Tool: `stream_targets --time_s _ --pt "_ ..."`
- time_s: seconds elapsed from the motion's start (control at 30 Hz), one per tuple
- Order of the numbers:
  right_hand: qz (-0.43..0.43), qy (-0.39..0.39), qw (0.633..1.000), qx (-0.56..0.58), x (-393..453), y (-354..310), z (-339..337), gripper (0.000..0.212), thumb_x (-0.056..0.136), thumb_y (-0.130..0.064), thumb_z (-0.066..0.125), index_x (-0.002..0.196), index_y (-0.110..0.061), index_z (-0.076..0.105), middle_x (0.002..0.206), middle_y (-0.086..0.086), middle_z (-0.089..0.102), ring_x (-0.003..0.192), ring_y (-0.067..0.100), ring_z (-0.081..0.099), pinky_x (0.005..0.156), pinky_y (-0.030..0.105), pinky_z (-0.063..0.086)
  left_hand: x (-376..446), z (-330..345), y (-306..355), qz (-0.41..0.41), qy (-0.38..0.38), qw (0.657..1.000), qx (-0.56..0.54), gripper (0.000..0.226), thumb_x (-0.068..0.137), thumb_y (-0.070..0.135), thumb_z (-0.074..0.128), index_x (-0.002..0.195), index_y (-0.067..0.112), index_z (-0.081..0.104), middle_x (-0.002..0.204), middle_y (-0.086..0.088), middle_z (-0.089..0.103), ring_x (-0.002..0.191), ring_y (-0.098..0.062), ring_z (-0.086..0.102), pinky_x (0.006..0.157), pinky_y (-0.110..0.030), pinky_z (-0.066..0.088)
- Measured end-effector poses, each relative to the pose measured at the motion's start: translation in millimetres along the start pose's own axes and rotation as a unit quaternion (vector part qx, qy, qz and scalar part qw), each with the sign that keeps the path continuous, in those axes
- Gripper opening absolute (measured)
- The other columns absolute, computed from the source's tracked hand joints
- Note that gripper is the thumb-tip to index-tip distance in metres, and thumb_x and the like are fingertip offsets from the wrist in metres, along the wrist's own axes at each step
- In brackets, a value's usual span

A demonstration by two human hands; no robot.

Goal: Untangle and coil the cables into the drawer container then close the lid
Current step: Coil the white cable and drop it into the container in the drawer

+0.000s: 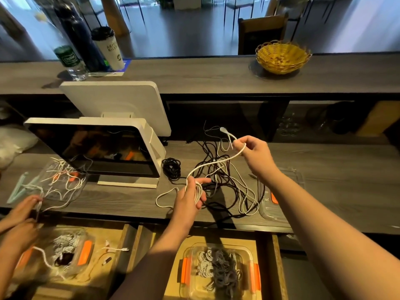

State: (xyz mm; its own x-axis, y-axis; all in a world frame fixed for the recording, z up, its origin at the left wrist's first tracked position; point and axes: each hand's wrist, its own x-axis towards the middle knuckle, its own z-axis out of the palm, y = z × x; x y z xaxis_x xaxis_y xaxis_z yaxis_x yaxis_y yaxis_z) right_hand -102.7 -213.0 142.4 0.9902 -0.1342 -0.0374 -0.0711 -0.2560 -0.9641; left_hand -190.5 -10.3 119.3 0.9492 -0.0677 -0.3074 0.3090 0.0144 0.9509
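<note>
A white cable (213, 164) runs from my left hand (191, 194) up to my right hand (252, 151). Its lower part is looped in a coil around my left hand's fingers. My right hand pinches the cable near its plug end, raised above the counter. Beneath both hands lies a tangle of black and white cables (229, 187). A neat black coil (172, 167) rests beside the monitor. In the open drawer below stands a clear container (218, 271) with orange clips, holding coiled white and grey cables. Its clear lid (279, 198) lies on the counter at right.
A white monitor (101, 148) stands at left on the counter. Another person's hands (23, 213) work white cables at far left, above a second container (69, 250) in the left drawer. A wicker basket (282, 56), cup and bottles sit on the upper shelf.
</note>
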Motion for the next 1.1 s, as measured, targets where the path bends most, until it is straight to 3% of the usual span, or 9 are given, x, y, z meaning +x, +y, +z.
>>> stream_targets --time_s 0.17,0.27,0.4,0.53,0.63,0.7,0.77,0.93,1.1 --pt "0.036 -0.129 0.980 -0.147 -14.7 2.6 -0.7 0.004 0.091 -0.021 0.068 0.087 -0.021 0.068 0.086 -0.005 0.067 0.082 0.009 0.062 0.072 0.023 0.048 3.4 -4.6 4.3 -0.001 -0.010 1.000 0.000 0.055 0.106 0.050 0.024 0.115 0.023 0.072 0.071 -0.004 0.052 0.057 -0.010 0.040 0.047 -0.017 0.030" --pt "0.038 -0.200 0.966 -0.157 -32.5 -3.7 5.9 0.007 0.087 -0.013 0.070 0.090 -0.018 0.066 0.095 0.002 0.068 0.090 0.015 0.065 0.079 0.026 0.055 2.2 -4.3 6.3 -0.006 -0.022 1.000 0.007 0.055 0.106 0.050 0.025 0.113 0.025 0.073 0.071 -0.003 0.054 0.057 -0.010 0.042 0.048 -0.019 0.030" --pt "0.025 -0.260 0.956 -0.136 -59.9 -12.0 24.4 0.011 0.093 -0.021 0.064 0.103 -0.025 0.061 0.089 0.000 0.066 0.068 0.002 0.061 0.062 0.018 0.052 -1.1 2.0 6.4 -0.020 -0.022 1.000 -0.005 0.053 0.104 0.051 0.029 0.110 0.020 0.071 0.073 -0.005 0.056 0.056 -0.009 0.045 0.046 -0.018 0.032" --pt "0.008 -0.195 0.975 -0.102 -79.8 -13.8 34.4 0.015 0.099 -0.033 0.056 0.113 -0.031 0.058 0.091 0.001 0.067 0.071 0.012 0.059 0.067 0.034 0.055 -3.1 9.3 8.0 -0.041 0.017 0.999 -0.022 0.050 0.103 0.052 0.033 0.109 0.018 0.069 0.076 -0.008 0.062 0.061 -0.012 0.054 0.051 -0.018 0.043" --pt "0.004 -0.110 0.992 -0.062 -97.0 -11.0 40.0 0.014 0.100 -0.037 0.052 0.114 -0.037 0.053 0.087 -0.002 0.068 0.067 0.010 0.062 0.063 0.034 0.055 -7.1 14.0 11.5 -0.029 0.018 0.997 -0.065 0.057 0.095 0.061 0.034 0.116 0.022 0.070 0.085 -0.010 0.070 0.068 -0.014 0.060 0.059 -0.024 0.046" --pt "0.022 -0.059 0.998 -0.007 -105.9 -9.5 43.2 0.010 0.100 -0.034 0.053 0.110 -0.033 0.051 0.073 -0.002 0.064 0.053 0.007 0.050 0.050 0.030 0.042 -8.7 18.6 16.7 -0.040 0.011 0.987 -0.157 0.058 0.095 0.062 0.031 0.124 0.027 0.068 0.100 -0.013 0.073 0.086 -0.019 0.065 0.073 -0.031 0.048" --pt "0.039 -0.029 0.999 0.017 -110.0 -4.9 45.7 0.010 0.098 -0.034 0.057 0.103 -0.025 0.055 0.066 -0.002 0.055 0.050 0.007 0.042 0.049 0.030 0.035 -7.0 22.0 23.2 -0.064 0.027 0.962 -0.264 0.057 0.102 0.058 0.026 0.128 0.026 0.064 0.108 -0.012 0.073 0.102 -0.021 0.067 0.087 -0.035 0.050" --pt "0.029 -0.068 0.997 -0.020 -120.2 -1.4 49.2 0.028 0.098 -0.048 0.051 0.096 -0.024 0.067 0.076 0.000 0.067 0.060 0.009 0.055 0.060 0.032 0.046 -5.0 26.2 31.9 -0.080 0.045 0.932 -0.351 0.058 0.104 0.058 0.026 0.132 0.022 0.062 0.110 -0.010 0.074 0.115 -0.024 0.066 0.105 -0.046 0.047" --pt "0.054 -0.117 0.987 0.100 -128.5 -11.5 52.7 0.045 0.088 -0.057 0.061 0.101 -0.014 0.067 0.086 -0.003 0.071 0.077 0.011 0.065 0.071 0.028 0.052 -9.9 33.4 38.3 -0.070 0.031 0.941 -0.330 0.057 0.103 0.059 0.026 0.128 0.023 0.064 0.107 -0.008 0.075 0.116 -0.024 0.067 0.109 -0.050 0.044"
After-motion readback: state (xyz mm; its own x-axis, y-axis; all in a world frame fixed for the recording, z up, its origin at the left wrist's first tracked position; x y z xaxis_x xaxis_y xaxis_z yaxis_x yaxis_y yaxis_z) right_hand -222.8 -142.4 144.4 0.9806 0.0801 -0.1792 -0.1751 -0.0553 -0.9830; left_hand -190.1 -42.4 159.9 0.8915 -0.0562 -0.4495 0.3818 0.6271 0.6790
